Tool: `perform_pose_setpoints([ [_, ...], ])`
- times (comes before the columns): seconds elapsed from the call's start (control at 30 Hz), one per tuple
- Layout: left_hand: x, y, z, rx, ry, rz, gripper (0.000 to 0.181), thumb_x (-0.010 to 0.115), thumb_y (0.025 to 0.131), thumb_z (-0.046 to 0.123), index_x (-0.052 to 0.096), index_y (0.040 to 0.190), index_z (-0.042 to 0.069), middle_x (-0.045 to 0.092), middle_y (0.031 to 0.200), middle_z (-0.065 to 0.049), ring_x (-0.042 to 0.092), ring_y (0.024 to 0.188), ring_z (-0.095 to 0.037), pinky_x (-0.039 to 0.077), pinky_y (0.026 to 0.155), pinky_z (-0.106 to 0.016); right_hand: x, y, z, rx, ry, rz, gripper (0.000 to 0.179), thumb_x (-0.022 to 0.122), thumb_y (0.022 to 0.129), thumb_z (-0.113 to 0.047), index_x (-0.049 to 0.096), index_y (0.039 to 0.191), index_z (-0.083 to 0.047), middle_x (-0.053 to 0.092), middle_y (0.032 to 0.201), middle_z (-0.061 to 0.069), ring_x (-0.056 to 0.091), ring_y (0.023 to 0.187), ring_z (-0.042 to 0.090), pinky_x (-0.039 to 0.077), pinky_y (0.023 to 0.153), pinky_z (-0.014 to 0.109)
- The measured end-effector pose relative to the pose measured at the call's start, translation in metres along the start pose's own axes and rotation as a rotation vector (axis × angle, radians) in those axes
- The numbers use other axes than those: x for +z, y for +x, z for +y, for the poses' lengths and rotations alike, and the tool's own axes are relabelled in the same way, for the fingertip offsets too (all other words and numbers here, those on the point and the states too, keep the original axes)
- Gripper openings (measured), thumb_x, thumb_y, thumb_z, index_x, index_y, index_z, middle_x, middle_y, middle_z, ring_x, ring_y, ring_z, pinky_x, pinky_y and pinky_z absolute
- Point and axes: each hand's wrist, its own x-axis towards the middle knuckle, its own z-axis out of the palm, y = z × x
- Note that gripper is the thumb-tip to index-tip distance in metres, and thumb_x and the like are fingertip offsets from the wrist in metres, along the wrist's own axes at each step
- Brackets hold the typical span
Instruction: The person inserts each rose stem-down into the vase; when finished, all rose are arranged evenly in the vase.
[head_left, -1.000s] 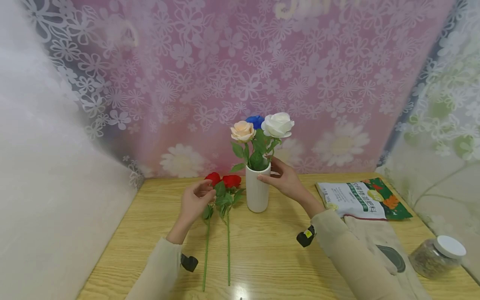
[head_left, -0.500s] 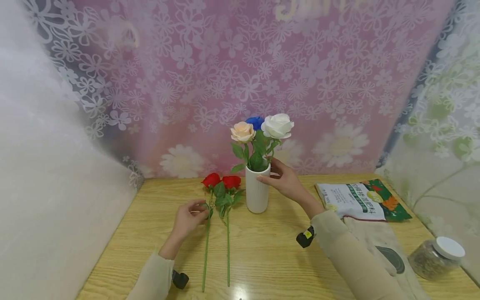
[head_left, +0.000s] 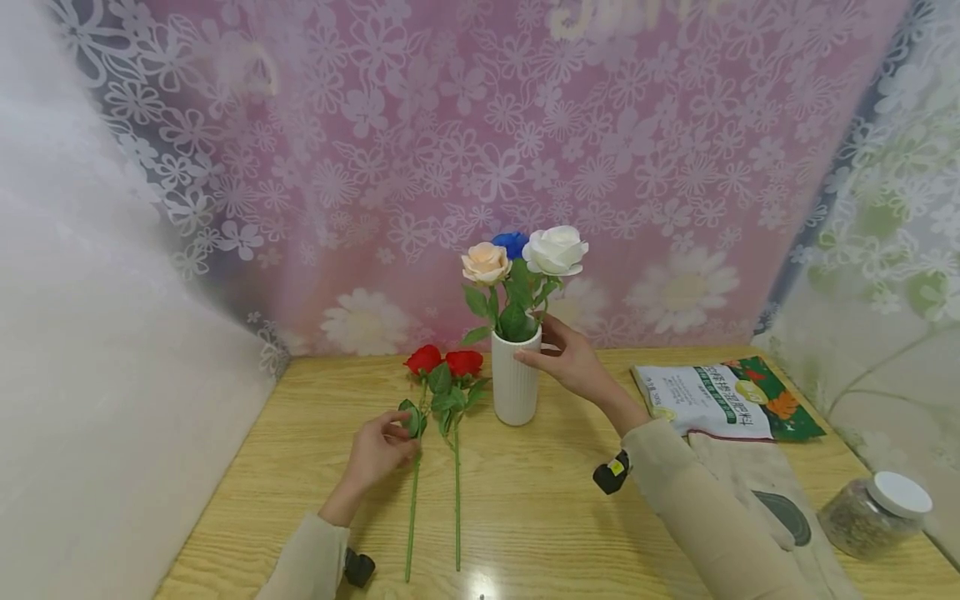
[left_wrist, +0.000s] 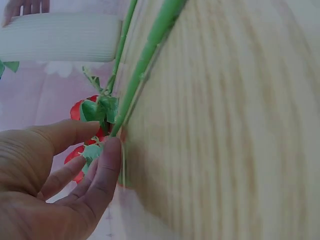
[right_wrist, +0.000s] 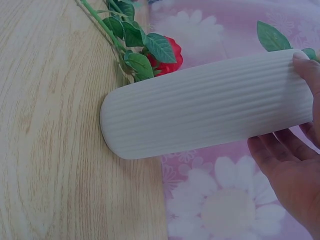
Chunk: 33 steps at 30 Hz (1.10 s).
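A white ribbed vase (head_left: pixel 515 387) stands upright on the table, holding a peach rose (head_left: pixel 486 263), a blue rose (head_left: pixel 512 243) and a white rose (head_left: pixel 555 250). My right hand (head_left: pixel 573 362) grips the vase near its rim, thumb in front and fingers behind, as the right wrist view (right_wrist: pixel 295 165) also shows the hand. To the left lie two long-stemmed red roses. My left hand (head_left: pixel 378 450) has its thumb and fingertips at the stem of the left red rose (head_left: pixel 423 359), just below a leaf. The other red rose (head_left: pixel 463 363) lies beside it, untouched.
At the right lie a white and green printed bag (head_left: pixel 727 400) and a beige cloth item (head_left: pixel 750 475) with a dark patch. A clear jar (head_left: pixel 862 521) with a white lid stands near the right edge. Behind the wooden table (head_left: pixel 540 517) hangs a pink floral backdrop (head_left: pixel 420 167).
My left hand has drawn back from the red blooms, down along the left rose to its stem below the leaf. My right hand stays on the vase.
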Motion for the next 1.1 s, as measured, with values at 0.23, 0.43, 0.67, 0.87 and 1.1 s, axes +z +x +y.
perform_pose_setpoints([
  [0.23, 0.001, 0.001, -0.006, -0.008, 0.076, -0.004, 0.051, 0.086, 0.084, 0.003, 0.068, 0.130, -0.004, 0.071, 0.097, -0.017, 0.071, 0.074, -0.017, 0.061, 0.061, -0.032, 0.000, 0.001, 0.000, 0.004, 0.002, 0.001, 0.078, 0.078, 0.098, -0.033, 0.038, 0.164, -0.022, 0.055, 0.156, 0.011, 0.058, 0.139, 0.034, 0.050, 0.115, 0.055],
  [0.43, 0.001, -0.001, -0.003, -0.030, 0.073, 0.003, 0.048, 0.088, 0.083, 0.005, 0.066, 0.125, -0.003, 0.070, 0.095, -0.017, 0.071, 0.066, -0.020, 0.058, 0.057, -0.032, 0.001, 0.000, 0.000, 0.006, 0.003, -0.003, 0.079, 0.078, 0.098, -0.033, 0.038, 0.164, -0.023, 0.054, 0.157, 0.011, 0.058, 0.139, 0.034, 0.050, 0.115, 0.055],
  [0.67, 0.003, 0.003, -0.005, -0.056, 0.080, 0.030, 0.051, 0.084, 0.080, -0.002, 0.065, 0.127, -0.005, 0.071, 0.087, -0.015, 0.072, 0.061, -0.023, 0.061, 0.057, -0.032, 0.002, -0.001, -0.002, 0.018, 0.006, -0.013, 0.079, 0.077, 0.099, -0.033, 0.035, 0.165, -0.023, 0.052, 0.159, 0.011, 0.057, 0.141, 0.035, 0.050, 0.115, 0.055],
  [0.87, 0.001, 0.007, -0.009, -0.073, 0.093, 0.072, 0.049, 0.077, 0.077, -0.004, 0.067, 0.124, -0.005, 0.077, 0.081, -0.012, 0.072, 0.057, -0.020, 0.061, 0.055, -0.031, 0.001, -0.001, -0.002, 0.027, 0.019, -0.007, 0.081, 0.078, 0.098, -0.032, 0.034, 0.166, -0.021, 0.051, 0.159, 0.013, 0.056, 0.142, 0.035, 0.049, 0.116, 0.055],
  [1.1, -0.004, 0.009, -0.015, -0.118, 0.034, 0.091, 0.049, 0.075, 0.082, -0.003, 0.067, 0.130, -0.003, 0.079, 0.087, -0.014, 0.072, 0.058, -0.020, 0.062, 0.060, -0.031, 0.001, -0.001, 0.001, 0.031, 0.015, 0.004, 0.080, 0.078, 0.098, -0.032, 0.036, 0.165, -0.021, 0.054, 0.157, 0.014, 0.056, 0.141, 0.035, 0.049, 0.116, 0.054],
])
